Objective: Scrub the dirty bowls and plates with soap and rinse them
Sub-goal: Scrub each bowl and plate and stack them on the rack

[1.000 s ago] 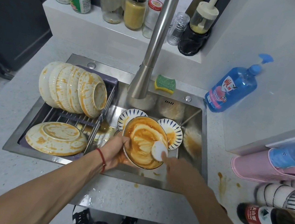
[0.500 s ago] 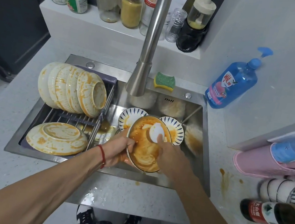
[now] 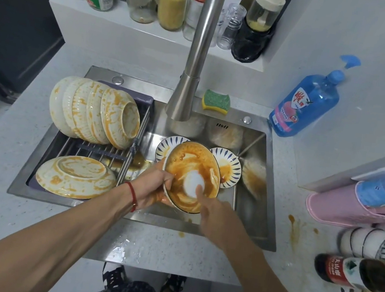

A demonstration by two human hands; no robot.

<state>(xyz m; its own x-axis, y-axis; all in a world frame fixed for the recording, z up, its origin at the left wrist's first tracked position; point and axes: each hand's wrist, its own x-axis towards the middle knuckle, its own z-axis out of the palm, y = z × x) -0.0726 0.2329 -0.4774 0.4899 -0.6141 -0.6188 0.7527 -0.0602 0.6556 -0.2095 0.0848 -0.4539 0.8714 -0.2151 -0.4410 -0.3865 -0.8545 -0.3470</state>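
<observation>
Over the steel sink (image 3: 270, 189) my left hand (image 3: 153, 185) grips the left rim of a bowl (image 3: 184, 162) smeared with orange sauce and tilts it toward me. Inside the bowl my right hand (image 3: 214, 210) presses a white round scrubber (image 3: 193, 183) against the lower wall with its fingers. Two blue-striped bowls (image 3: 229, 166) lie behind it in the basin. Several sauce-stained plates (image 3: 94, 112) lean in the rack (image 3: 101, 153) at the left, and one more plate (image 3: 73, 176) lies flat in front of them.
The faucet (image 3: 197, 52) rises over the basin's back. A green and yellow sponge (image 3: 216, 101) lies on the sink's rear rim. A blue soap bottle (image 3: 306, 102) stands at the right. Jars line the back shelf (image 3: 139, 24). Cups and bottles crowd the right counter (image 3: 294, 256).
My right hand slid the white scrubber from the bowl's upper part down to its lower wall. The left hand kept its hold on the rim.
</observation>
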